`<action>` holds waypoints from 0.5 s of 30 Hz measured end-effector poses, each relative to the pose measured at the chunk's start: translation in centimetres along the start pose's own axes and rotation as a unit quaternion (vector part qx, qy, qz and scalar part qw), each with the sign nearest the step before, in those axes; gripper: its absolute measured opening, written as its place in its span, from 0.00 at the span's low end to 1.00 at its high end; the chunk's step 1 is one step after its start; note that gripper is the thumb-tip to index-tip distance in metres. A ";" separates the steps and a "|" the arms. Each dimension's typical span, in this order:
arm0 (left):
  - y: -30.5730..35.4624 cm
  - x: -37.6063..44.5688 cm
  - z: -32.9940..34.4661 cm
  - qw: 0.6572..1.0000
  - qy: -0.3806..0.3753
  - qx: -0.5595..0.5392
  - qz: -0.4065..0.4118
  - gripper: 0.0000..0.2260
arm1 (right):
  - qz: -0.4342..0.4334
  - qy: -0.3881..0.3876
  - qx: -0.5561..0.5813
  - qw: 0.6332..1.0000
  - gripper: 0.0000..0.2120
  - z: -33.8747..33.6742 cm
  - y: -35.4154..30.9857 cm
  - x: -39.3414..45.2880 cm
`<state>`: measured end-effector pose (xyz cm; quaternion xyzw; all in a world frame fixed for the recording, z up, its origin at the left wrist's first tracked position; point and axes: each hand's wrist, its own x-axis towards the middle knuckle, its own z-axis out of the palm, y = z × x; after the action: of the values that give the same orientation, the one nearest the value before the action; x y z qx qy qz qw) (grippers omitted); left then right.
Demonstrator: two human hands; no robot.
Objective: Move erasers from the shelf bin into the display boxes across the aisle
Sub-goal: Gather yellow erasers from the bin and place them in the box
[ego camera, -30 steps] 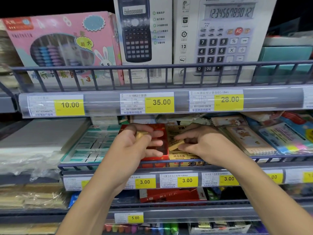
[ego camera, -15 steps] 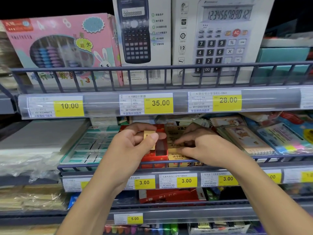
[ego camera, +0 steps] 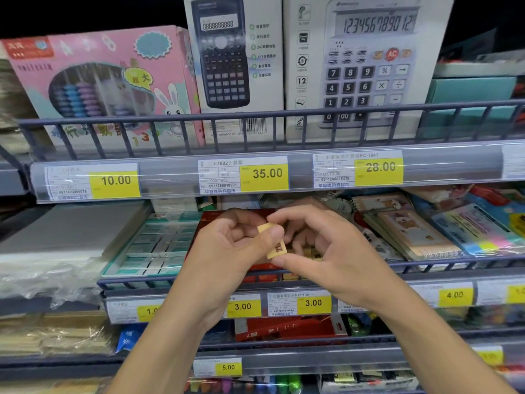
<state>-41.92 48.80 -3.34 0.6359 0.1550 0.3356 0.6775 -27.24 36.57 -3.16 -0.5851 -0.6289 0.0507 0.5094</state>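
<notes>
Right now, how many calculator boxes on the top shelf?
2. The dark scientific calculator box stands centre, right of the pink abacus box; the grey desktop calculator box stands beside it on the right. More may be hidden behind them.

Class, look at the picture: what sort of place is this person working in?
Most likely a stationery aisle in a shop: yellow price tags run along the shelf rail, with boxed calculators above and notebooks below.
</notes>
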 end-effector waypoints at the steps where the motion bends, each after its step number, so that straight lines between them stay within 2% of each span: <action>1: 0.0 -0.1 0.0 1.000 -0.007 0.003 -0.004 0.23 | 0.014 -0.002 0.044 0.999 0.20 0.1 0.0 0.1; 3: 0.0 -0.2 0.0 1.000 -0.023 0.003 -0.016 0.24 | 0.039 0.023 0.102 0.994 0.19 0.3 0.1 0.2; 5: -0.1 -0.3 0.1 0.999 -0.020 0.011 -0.025 0.24 | 0.052 0.041 0.099 0.993 0.21 0.6 0.2 0.0; 6: -0.2 -0.2 0.0 0.999 -0.015 0.021 -0.026 0.21 | 0.052 0.037 0.084 0.994 0.23 0.6 0.3 -0.1; 9: -0.3 0.0 -0.1 0.998 -0.005 0.053 -0.015 0.05 | 0.039 0.010 0.001 0.999 0.28 -0.1 0.6 -0.5; 10: -0.3 0.1 -0.2 0.998 -0.006 0.067 -0.006 0.04 | 0.027 0.007 -0.031 0.999 0.28 -0.5 0.7 -0.6; 15: -0.2 0.1 0.0 0.994 -0.013 0.109 0.003 0.07 | -0.016 0.040 -0.084 0.996 0.17 -1.5 0.9 -0.7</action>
<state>-41.79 48.87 -3.50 0.7111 0.1794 0.3104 0.6048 -25.75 35.49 -3.50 -0.6174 -0.6194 -0.0339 0.4838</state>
